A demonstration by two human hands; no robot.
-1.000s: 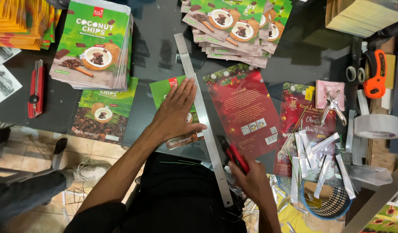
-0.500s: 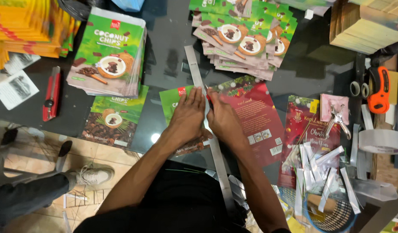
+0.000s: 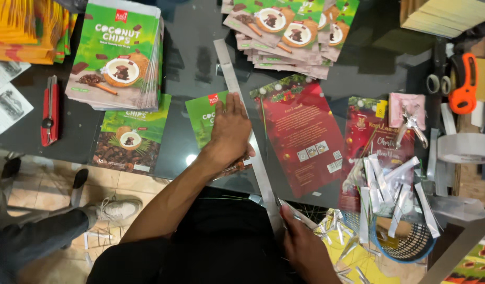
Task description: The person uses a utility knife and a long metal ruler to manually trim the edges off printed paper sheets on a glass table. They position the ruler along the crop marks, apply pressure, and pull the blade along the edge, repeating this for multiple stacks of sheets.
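My left hand (image 3: 229, 131) lies flat, fingers together, pressing a green snack pouch (image 3: 200, 118) and a long metal ruler (image 3: 229, 68) onto the dark glass table (image 3: 192, 47). The ruler runs diagonally from the table's middle to its near edge. My right hand (image 3: 305, 247) is low at the ruler's near end, fingers curled around a slim cutter whose silvery tip (image 3: 291, 212) pokes out. A red printed pouch (image 3: 303, 131) lies just right of the ruler.
Stacks of green pouches sit at the upper left (image 3: 116, 58) and top middle (image 3: 290, 31). A red utility knife (image 3: 49, 110) lies at the left. At right are a tape roll (image 3: 466, 147), an orange tool (image 3: 463, 84) and a blue-rimmed basket (image 3: 405, 247). Another person's shoe (image 3: 116, 209) is below left.
My right hand has slid from the top of the ruler, beside my left hand, down along it to the near edge. My left hand stays pressed on the pouch.
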